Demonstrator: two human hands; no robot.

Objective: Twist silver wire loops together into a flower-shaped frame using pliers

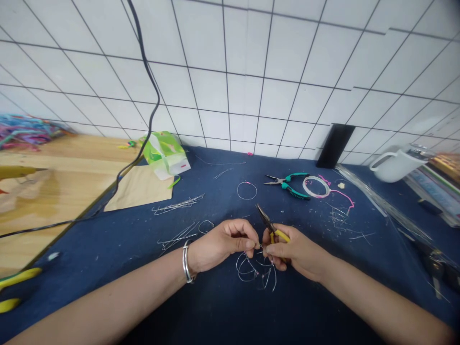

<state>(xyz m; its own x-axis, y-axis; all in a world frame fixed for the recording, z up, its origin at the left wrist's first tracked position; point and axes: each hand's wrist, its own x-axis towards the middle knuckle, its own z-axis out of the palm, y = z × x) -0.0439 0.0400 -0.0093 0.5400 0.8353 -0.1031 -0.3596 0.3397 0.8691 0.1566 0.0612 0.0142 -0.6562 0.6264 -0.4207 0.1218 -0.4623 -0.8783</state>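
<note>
In the middle of the head view my left hand (224, 242), with a silver bangle at the wrist, pinches thin wire between thumb and fingertips. My right hand (300, 251) is closed around yellow-handled needle-nose pliers (266, 218), whose jaws point up and away. Its thumb and forefinger meet close to the left fingertips, almost touching. Right below both hands is a cluster of bent wire loops (246, 277) with small pinkish bits; whether it hangs from the fingers or lies on the cloth, I cannot tell. A single wire ring (247, 191) lies farther back.
Cut wire lengths (179, 204) lie to the left on the dark blue cloth (215, 316). Teal-handled pliers (293, 184) and a white ring spool (316, 187) are back right. A white mug (390, 165) stands farther right. A black cable (153, 115) crosses the left side.
</note>
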